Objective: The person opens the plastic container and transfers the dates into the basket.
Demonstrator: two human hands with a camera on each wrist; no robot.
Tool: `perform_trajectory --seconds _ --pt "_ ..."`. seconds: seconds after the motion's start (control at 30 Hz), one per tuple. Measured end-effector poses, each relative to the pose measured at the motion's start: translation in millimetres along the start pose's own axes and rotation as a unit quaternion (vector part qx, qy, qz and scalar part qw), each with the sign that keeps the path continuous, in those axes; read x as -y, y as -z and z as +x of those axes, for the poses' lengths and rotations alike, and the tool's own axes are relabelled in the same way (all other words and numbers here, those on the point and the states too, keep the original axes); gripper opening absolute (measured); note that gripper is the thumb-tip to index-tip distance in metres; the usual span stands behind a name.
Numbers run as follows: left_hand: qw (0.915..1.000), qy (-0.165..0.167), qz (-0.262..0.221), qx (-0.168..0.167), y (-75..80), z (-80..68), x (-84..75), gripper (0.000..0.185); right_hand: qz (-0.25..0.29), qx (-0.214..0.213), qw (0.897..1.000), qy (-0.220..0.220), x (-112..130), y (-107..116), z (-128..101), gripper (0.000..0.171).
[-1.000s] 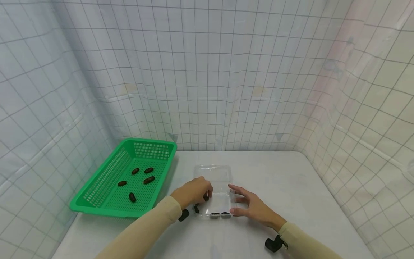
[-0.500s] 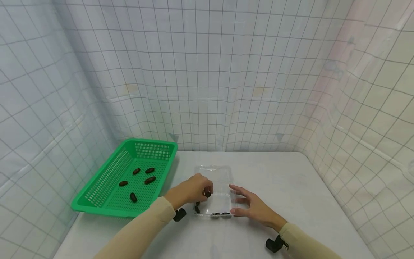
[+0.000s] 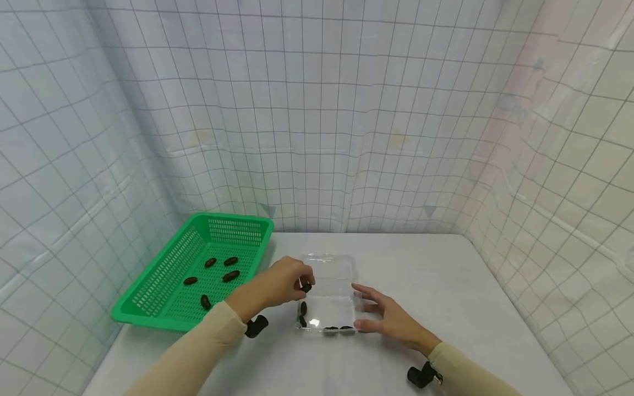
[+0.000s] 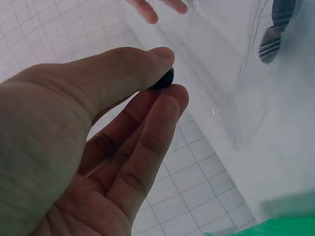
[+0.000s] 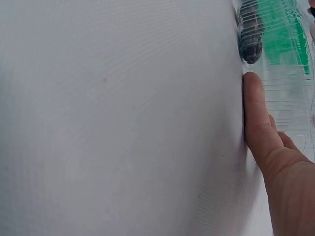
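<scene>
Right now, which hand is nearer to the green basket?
Left. The left hand pinches a dark date just right of the green basket; the right hand rests against the clear box, farther off.

Cream long sleeves [image 3: 198, 352] cover both arms; black wrist cameras [image 3: 421, 375].

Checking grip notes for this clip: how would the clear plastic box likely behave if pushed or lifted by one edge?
The clear plastic box looks thin-walled, so it would probably flex rather than stay stiff. It holds only a few dark dates, so it is likely light and may slide on the smooth table; the right hand rests flat against its side, perhaps steadying it.
</scene>
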State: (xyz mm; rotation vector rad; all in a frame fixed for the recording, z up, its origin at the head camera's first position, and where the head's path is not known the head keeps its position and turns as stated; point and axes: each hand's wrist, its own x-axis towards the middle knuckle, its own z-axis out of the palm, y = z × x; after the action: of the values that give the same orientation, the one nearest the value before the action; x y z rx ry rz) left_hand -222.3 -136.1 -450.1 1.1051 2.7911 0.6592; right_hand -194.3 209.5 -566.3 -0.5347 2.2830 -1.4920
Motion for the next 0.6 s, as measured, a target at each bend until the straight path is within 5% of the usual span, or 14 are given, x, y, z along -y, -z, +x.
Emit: perform_trajectory --seconds 0.3,0.6 --pt "0.9993 -0.021 0.0 -0.031 25.9 -24.8 10.2 0.019 -0.005 0.002 1.0 0.004 -0.1 -0.1 0.9 0.089" --pt "0.9982 0.024 -0.018 -0.052 42.0 -48.9 26.7 0.022 0.0 0.0 1.0 -0.01 -2.5 -1.3 1.0 0.088"
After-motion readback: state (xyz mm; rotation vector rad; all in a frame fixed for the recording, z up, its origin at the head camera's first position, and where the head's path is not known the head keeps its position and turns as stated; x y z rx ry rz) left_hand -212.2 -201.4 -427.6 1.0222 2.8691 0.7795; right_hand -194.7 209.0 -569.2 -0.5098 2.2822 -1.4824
